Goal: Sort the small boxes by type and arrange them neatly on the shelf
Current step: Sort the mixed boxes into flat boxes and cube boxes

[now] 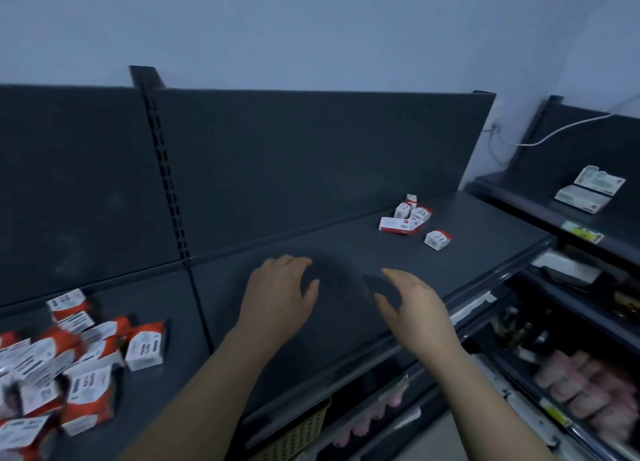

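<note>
Two bare hands are hovering over the dark shelf (pixel 346 249), between two lots of small boxes.

The left hand (pixel 277 296) and the right hand (pixel 414 306) are hanging just apart above the bare middle of the shelf, their fingers (pixel 294 263) loosely spread and gently curved, holding nothing. A jumbled heap of red-and-white boxes (pixel 72 363) is lying at the shelf's left end, well apart from the hands. A smaller cluster of red-and-white boxes (pixel 407 218) is sitting toward the back right, with a single box (pixel 437 239) lying just beside it. On the neighbouring shelf to the right, pale flat packs (pixel 588 190) are resting under a white cable (pixel 554 131).
</note>
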{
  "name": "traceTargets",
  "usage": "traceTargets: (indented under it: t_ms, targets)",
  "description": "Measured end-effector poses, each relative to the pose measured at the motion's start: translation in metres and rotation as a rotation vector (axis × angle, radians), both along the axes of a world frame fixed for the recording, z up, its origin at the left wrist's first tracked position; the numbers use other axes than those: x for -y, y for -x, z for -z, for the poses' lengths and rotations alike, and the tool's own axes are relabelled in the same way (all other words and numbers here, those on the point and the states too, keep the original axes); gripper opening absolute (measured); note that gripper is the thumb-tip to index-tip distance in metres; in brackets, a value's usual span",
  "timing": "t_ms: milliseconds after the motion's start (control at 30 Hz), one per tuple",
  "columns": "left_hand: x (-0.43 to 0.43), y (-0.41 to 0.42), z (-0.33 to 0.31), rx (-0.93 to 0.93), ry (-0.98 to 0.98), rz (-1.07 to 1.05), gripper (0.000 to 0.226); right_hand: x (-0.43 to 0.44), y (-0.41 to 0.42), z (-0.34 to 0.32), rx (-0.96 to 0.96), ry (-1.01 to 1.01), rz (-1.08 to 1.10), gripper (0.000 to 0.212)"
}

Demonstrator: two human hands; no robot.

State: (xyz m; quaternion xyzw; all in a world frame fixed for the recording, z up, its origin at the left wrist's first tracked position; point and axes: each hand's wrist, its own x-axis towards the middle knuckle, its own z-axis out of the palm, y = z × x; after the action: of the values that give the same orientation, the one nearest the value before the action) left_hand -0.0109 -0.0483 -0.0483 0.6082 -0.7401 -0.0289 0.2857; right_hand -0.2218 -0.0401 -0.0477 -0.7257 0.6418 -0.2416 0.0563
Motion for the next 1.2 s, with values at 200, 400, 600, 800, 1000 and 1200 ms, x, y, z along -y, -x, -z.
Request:
traceTargets:
  t_ms: [200, 400, 600, 800, 1000, 1200]
  targets:
    - [0.070, 0.037, -0.005, 0.018, 0.003, 0.082, 0.042, 0.053, 0.038, -0.005, 0.012, -0.025, 0.105, 0.048]
    - [0.134, 0.079, -0.010, 0.033, -0.021, 0.140, 0.041, 0.098, 0.077, -0.008, 0.058, -0.047, 0.196, 0.048]
    - [0.192, 0.128, -0.001, 0.066, -0.090, 0.137, 0.040, 0.152, 0.124, 0.002, 0.047, -0.075, 0.192, 0.040]
    - [0.249, 0.180, 0.008, 0.055, -0.133, 0.082, 0.032, 0.212, 0.172, 0.016, 0.076, -0.138, 0.183, 0.039]
    - [0.298, 0.223, 0.021, -0.011, -0.202, 0.022, 0.032, 0.255, 0.198, 0.028, 0.060, -0.275, 0.110, 0.060]
    - [0.338, 0.252, 0.027, -0.070, -0.303, -0.015, 0.024, 0.279, 0.212, 0.029, 0.169, -0.222, 0.022, 0.064]
